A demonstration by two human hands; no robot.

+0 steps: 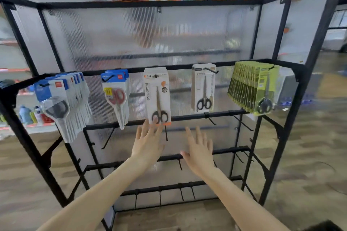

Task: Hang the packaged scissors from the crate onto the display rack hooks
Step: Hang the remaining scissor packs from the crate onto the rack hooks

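1. Far left of the display rack (187, 65), the top bar has a fat stack of blue-and-white scissor packs (62, 103) on one hook. They fan out and tilt, I'd guess because so many share a single peg.

2. Next hook along holds the red-handled scissor packs (116, 95), a much thinner bunch, so they hang straighter.

3. Middle hook: one white pack with black-and-orange scissors (157, 95), hanging flat and upright. My guess is it's the one just hung.

4. My left hand (148, 144) is just under that pack, fingers spread wide and straight, holding nothing. The fingertips reach its bottom edge, maybe touching to steady it, but it's too blurry to say for sure.

5. My right hand (199, 150) is a bit further right and lower, also spread flat and empty, in front of the bare lower bars and apart from any pack.

6. Right of my hands, a slim white pack with black scissors (203, 88) has a hook to itself.

7. Far right, a dense row of green scissor packs (253, 88) fills its hook, packed tight like files.

8. The lower hooks (210, 119) are all free. The crate isn't visible, so I can't say how many packs are left; next I'd have to go back to it.
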